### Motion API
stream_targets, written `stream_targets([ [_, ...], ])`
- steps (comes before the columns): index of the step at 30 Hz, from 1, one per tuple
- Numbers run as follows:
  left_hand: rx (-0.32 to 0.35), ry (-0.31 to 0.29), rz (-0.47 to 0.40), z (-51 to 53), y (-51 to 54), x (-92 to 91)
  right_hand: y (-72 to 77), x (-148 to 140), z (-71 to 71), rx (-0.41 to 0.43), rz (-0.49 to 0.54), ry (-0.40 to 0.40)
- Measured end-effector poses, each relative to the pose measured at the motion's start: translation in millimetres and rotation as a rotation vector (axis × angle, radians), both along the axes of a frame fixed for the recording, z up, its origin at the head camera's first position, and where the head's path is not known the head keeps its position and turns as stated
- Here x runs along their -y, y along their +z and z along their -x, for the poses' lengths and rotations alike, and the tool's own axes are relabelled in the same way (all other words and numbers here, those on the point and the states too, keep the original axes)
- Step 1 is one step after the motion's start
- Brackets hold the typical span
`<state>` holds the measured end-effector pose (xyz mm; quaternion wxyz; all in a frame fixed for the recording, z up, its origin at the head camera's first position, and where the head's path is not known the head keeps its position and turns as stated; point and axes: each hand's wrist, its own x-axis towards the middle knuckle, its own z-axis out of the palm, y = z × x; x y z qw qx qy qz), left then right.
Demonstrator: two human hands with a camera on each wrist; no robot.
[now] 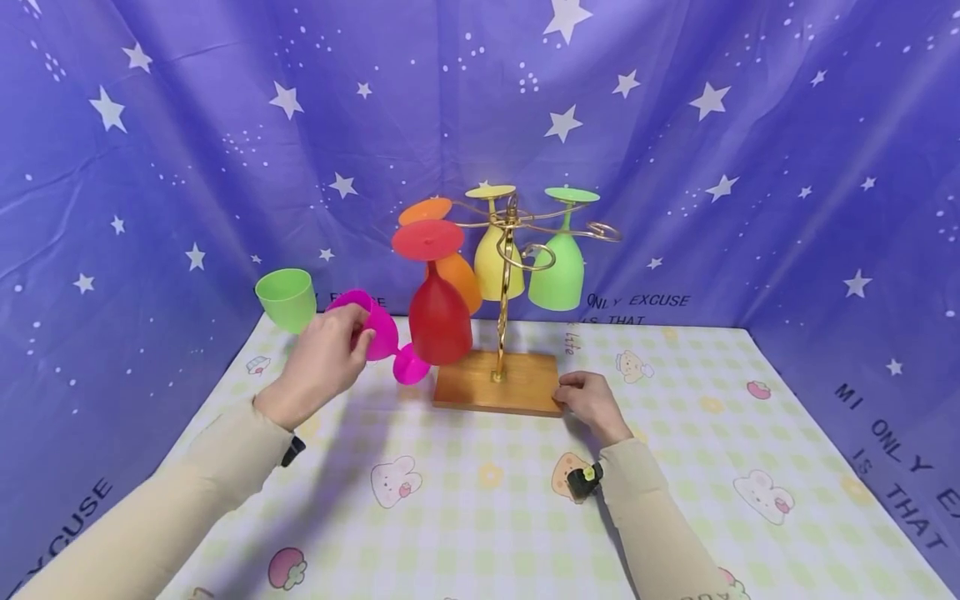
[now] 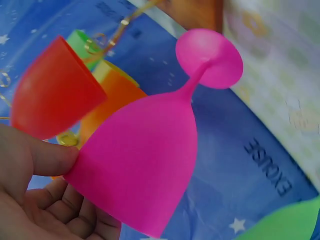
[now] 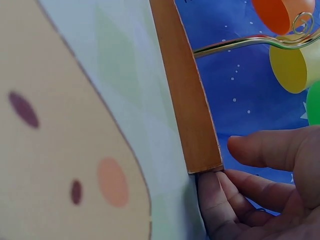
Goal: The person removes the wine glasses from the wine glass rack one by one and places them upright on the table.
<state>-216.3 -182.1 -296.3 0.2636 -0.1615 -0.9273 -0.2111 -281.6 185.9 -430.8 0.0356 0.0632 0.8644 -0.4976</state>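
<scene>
My left hand (image 1: 324,358) pinches the rim of a magenta plastic goblet (image 2: 145,155) between thumb and fingers. The goblet is tilted, its foot pointing down toward the rack in the head view. Close beside it, a red goblet (image 1: 440,321) hangs upside down from the gold wire glass rack (image 1: 504,292). Orange (image 1: 461,279), yellow (image 1: 497,258) and green (image 1: 558,271) goblets also hang inverted there. At the right end of the rack's wooden base (image 1: 495,396), my right hand (image 1: 592,404) touches the edge with bent fingers; in the right wrist view its thumb stands slightly apart from the wood.
A light green goblet (image 1: 287,300) stands mouth up at the table's back left, its lower part hidden by my left hand. The table wears a checked cartoon cloth (image 1: 480,517). Blue star-printed curtains (image 1: 225,167) enclose the back and sides. Curled wire arms project at the rack's right.
</scene>
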Motion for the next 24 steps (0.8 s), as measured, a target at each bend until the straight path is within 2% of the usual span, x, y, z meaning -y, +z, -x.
stream_targets([
  [8, -0.036, 0.06, 0.147, 31.0, 15.9, 8.6, -2.2, -1.3, -1.4, -0.004, -0.03, -0.001],
  [13, -0.02, 0.087, 0.22, 51.8, 23.7, 12.5, -3.2, -1.6, -1.5, -0.006, -0.044, -0.002],
  [19, -0.021, 0.143, 0.292, 76.6, 23.9, 17.7, -3.8, -0.2, -0.5, -0.012, -0.059, -0.007],
  [24, 0.007, 0.18, 0.328, 91.2, 20.7, 20.8, -4.6, 0.5, 0.0, -0.016, -0.063, -0.003],
])
